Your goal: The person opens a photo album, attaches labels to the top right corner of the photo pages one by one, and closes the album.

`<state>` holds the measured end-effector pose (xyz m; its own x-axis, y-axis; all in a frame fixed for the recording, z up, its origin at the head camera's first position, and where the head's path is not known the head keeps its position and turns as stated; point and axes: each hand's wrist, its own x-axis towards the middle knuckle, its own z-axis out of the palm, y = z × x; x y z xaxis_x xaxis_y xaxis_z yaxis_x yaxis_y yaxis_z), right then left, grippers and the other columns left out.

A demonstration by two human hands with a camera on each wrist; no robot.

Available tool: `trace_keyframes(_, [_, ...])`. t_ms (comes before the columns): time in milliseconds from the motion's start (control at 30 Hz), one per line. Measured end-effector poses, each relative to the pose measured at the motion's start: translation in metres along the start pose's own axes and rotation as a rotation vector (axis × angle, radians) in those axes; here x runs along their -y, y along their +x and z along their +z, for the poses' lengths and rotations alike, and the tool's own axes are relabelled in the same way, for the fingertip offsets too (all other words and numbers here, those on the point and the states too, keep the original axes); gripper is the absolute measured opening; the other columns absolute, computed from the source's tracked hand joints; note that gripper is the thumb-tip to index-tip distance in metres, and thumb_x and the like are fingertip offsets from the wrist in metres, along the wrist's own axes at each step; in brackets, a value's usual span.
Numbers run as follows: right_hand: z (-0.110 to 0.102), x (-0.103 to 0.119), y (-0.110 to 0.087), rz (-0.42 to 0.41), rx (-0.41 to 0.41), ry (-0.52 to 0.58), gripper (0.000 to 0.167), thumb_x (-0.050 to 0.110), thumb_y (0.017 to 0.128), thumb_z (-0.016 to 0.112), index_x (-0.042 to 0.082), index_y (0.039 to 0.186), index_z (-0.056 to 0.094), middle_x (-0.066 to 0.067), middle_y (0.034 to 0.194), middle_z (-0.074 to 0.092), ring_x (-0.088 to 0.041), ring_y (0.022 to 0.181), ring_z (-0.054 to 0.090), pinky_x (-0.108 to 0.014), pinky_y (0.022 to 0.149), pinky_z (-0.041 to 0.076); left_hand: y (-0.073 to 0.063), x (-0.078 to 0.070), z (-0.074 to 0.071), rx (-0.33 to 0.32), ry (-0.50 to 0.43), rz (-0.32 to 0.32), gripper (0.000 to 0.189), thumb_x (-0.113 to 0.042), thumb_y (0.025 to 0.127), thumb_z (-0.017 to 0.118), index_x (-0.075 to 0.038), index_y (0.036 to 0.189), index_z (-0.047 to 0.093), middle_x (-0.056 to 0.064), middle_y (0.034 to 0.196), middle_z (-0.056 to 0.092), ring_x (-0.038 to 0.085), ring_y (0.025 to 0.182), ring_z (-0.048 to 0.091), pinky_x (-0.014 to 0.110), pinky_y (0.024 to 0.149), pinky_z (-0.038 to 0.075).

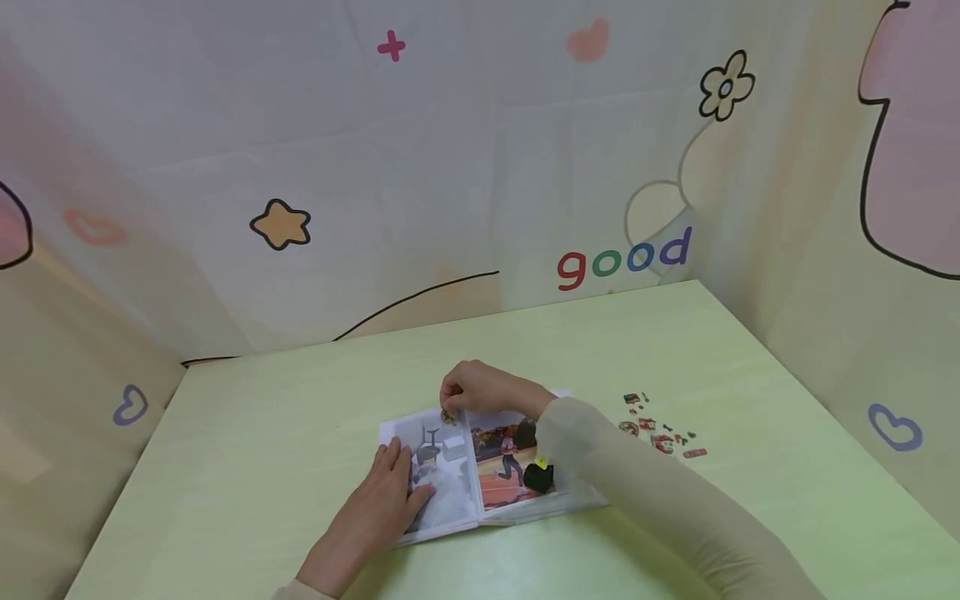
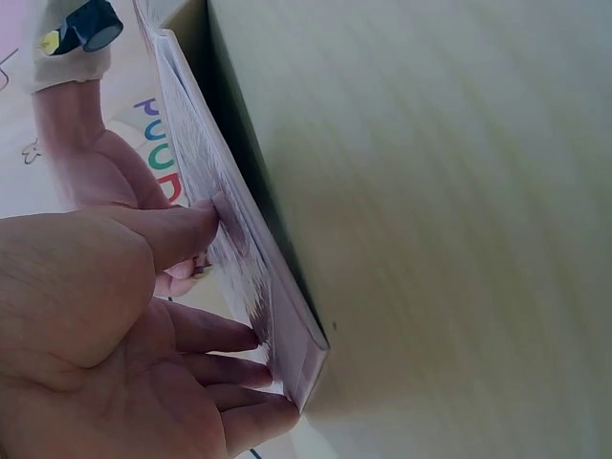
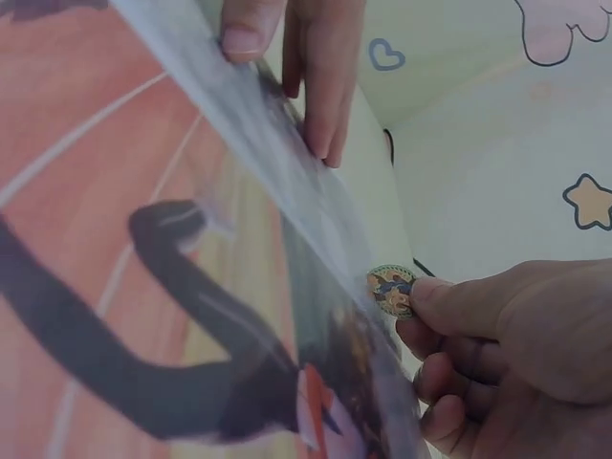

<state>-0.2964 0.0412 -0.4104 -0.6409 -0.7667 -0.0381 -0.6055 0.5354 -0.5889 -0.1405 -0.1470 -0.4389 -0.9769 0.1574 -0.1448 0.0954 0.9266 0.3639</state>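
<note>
Pale cloth printed with hearts, flowers, a star and the word "good" hangs as a backdrop [image 1: 442, 150] on the far side and both flanks, and from where I stand it frames a light yellow-green surface [image 1: 285, 433]. Near its front edge lies an open book [image 1: 456, 510], both pages spread face up, which looks the handiest way to give two hands room on it. Over the outer part of the left page rests the left hand [image 1: 384, 500], fingers extended and thumb set apart, tips touching the paper; I'd judge it is there to keep the book flat and from sliding. Across the right page reaches the sleeved right arm [image 1: 652, 492], a dark device [image 1: 538, 477] at its cuff, partly covering a picture of a runner [image 1: 510, 458]. Its right hand [image 1: 480, 387] pinches a small round patterned piece [image 3: 390, 289] by the edge, between thumb and forefinger, leaving most of its face uncovered, presumably for a careful grip. That piece is at the top of the left page, near the fold; whether it touches the paper I cannot tell. Off to the right of the book, more small colourful pieces [image 1: 662, 442] lie scattered, apparently left within easy reach of that hand.
</note>
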Motion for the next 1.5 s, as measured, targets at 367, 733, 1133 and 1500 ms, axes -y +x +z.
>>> trace_keyframes(367, [0.013, 0.003, 0.002, 0.031, -0.032, -0.148, 0.014, 0.010, 0.101, 0.067, 0.012, 0.093, 0.078, 0.003, 0.089, 0.073, -0.009, 0.078, 0.061, -0.029, 0.078, 0.052, -0.002, -0.001, -0.001, 0.007, 0.029, 0.017, 0.072, -0.035, 0.103, 0.064, 0.015, 0.149, 0.040, 0.034, 0.161, 0.027, 0.049, 0.151, 0.023, 0.058, 0.118, 0.030])
trace_keyframes(733, [0.020, 0.002, 0.004, 0.082, -0.083, -0.264, 0.008, 0.017, 0.099, 0.073, 0.013, 0.095, 0.079, 0.003, 0.093, 0.074, -0.010, 0.078, 0.061, -0.030, 0.076, 0.054, -0.001, -0.003, 0.001, 0.012, 0.060, 0.005, 0.072, -0.035, 0.102, 0.065, 0.015, 0.149, 0.042, 0.033, 0.161, 0.029, 0.049, 0.151, 0.024, 0.058, 0.118, 0.031])
trace_keyframes(1133, [0.017, 0.009, -0.005, 0.068, -0.185, -0.357, 0.014, 0.012, 0.103, 0.064, 0.008, 0.101, 0.078, -0.005, 0.100, 0.074, -0.017, 0.086, 0.067, -0.033, 0.077, 0.056, -0.001, -0.002, -0.002, 0.012, 0.056, 0.015, 0.072, -0.034, 0.102, 0.066, 0.015, 0.148, 0.042, 0.035, 0.160, 0.029, 0.051, 0.150, 0.024, 0.059, 0.118, 0.030])
trace_keyframes(1500, [0.031, 0.045, -0.056, 0.095, 0.123, -0.648, 0.056, 0.041, 0.112, 0.042, 0.011, 0.158, 0.042, -0.006, 0.164, 0.039, -0.023, 0.152, 0.033, -0.050, 0.117, 0.037, -0.002, 0.001, -0.005, 0.021, 0.050, 0.055, 0.071, -0.033, 0.103, 0.065, 0.017, 0.148, 0.042, 0.037, 0.160, 0.028, 0.052, 0.149, 0.024, 0.059, 0.118, 0.030])
